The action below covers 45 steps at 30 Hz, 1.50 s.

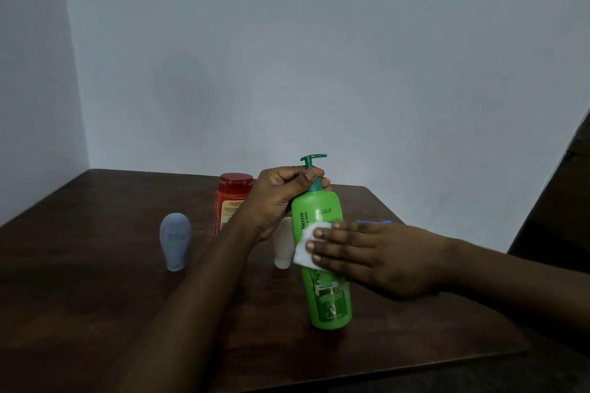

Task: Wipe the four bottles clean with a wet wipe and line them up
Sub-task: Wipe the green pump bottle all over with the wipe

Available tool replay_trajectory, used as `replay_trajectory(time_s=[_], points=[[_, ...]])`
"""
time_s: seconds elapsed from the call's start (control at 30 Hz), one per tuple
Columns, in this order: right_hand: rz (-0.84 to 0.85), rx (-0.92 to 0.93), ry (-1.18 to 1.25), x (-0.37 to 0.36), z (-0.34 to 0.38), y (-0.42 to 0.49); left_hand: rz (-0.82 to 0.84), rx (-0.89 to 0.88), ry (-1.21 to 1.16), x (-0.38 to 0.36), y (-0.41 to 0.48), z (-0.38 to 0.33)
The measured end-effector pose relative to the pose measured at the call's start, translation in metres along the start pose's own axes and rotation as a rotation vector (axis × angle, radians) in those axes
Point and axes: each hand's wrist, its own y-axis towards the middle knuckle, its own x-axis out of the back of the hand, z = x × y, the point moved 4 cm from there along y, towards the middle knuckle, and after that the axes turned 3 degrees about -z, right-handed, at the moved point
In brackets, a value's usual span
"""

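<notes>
A tall green pump bottle (329, 293) stands upright near the middle of the dark wooden table (95, 281). My left hand (281, 198) grips its neck just below the pump head. With straight fingers, my right hand (376, 255) presses a white wet wipe (305, 244) flat against the bottle's label. A grey-blue bottle (175, 244) stands cap-down at the left. Behind my left hand is a red bottle (231, 198) with a red lid. A small white bottle (282, 249) stands cap-down, partly hidden by my left wrist and the green bottle.
A blue object (373, 222) peeks out behind my right hand, mostly hidden. The table fits into a corner of pale walls at the back and left. A dark piece of furniture (562, 201) rises at the right edge.
</notes>
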Motion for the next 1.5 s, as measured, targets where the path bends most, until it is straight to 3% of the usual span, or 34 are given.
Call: replay_trajectory(time_s=[0.2, 0.43, 0.63, 0.83, 0.97, 1.1, 1.23, 1.5], points=[[-0.069, -0.234, -0.005, 0.015, -0.022, 0.005, 0.007, -0.008, 0.023, -0.003, 0.0, -0.002], [-0.05, -0.005, -0.018, -0.01, 0.035, 0.009, -0.001, -0.008, 0.0, -0.007, -0.001, -0.002], [-0.119, -0.339, -0.062, 0.015, -0.017, 0.021, 0.007, -0.025, 0.006, -0.008, -0.002, -0.004], [-0.229, -0.638, 0.151, 0.008, 0.005, 0.015, 0.005, -0.01, -0.019, -0.007, 0.001, 0.002], [-0.373, -0.876, 0.609, 0.003, 0.013, 0.006, -0.006, -0.004, -0.023, -0.003, 0.005, 0.004], [-0.49, -0.984, 0.971, -0.003, 0.025, -0.004, -0.017, -0.01, -0.039, -0.001, 0.003, 0.007], [-0.487, -1.025, 1.039, -0.011, 0.041, -0.013, -0.047, -0.009, -0.021, -0.001, 0.004, 0.008], [-0.431, -1.034, 0.861, -0.028, 0.109, -0.029, -0.061, -0.002, -0.004, 0.002, 0.006, 0.012]])
